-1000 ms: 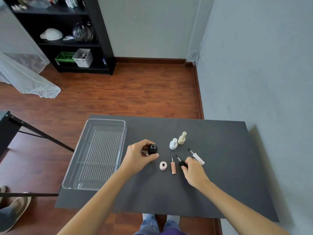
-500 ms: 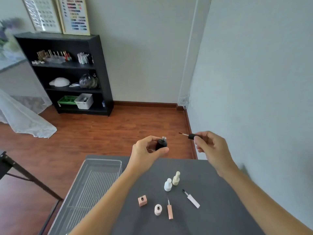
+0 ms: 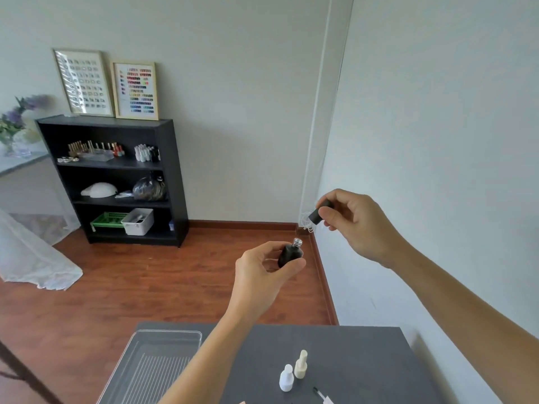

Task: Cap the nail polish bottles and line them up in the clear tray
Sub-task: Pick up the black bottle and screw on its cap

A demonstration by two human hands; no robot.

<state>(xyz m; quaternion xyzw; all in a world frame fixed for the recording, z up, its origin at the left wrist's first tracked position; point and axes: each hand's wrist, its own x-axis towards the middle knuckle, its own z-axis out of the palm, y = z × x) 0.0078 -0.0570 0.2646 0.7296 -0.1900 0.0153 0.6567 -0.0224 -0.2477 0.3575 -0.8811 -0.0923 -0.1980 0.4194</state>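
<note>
My left hand (image 3: 262, 272) holds a black nail polish bottle (image 3: 291, 252) in the air, tilted, its silver threaded neck bare. Up and to the right, apart from the bottle, my right hand (image 3: 354, 225) pinches the black cap (image 3: 320, 212); its brush is not visible. Below, on the dark table (image 3: 364, 363), stand a capped white bottle (image 3: 286, 378) and a capped cream bottle (image 3: 300, 365) side by side. A white-handled brush cap (image 3: 322, 396) lies at the bottom edge. The clear tray (image 3: 163, 338) sits at the table's left.
A grey wall (image 3: 437, 141) runs close along the table's right side. A black shelf unit (image 3: 116, 182) with bottles and bins stands across the wooden floor at the back left. White fabric (image 3: 35, 258) lies on the floor at far left.
Both hands lifted off the table with the black bottle and its cap. The view tilted upward, so most of the table dropped out of sight. The cap now points down toward the bottle's neck.
</note>
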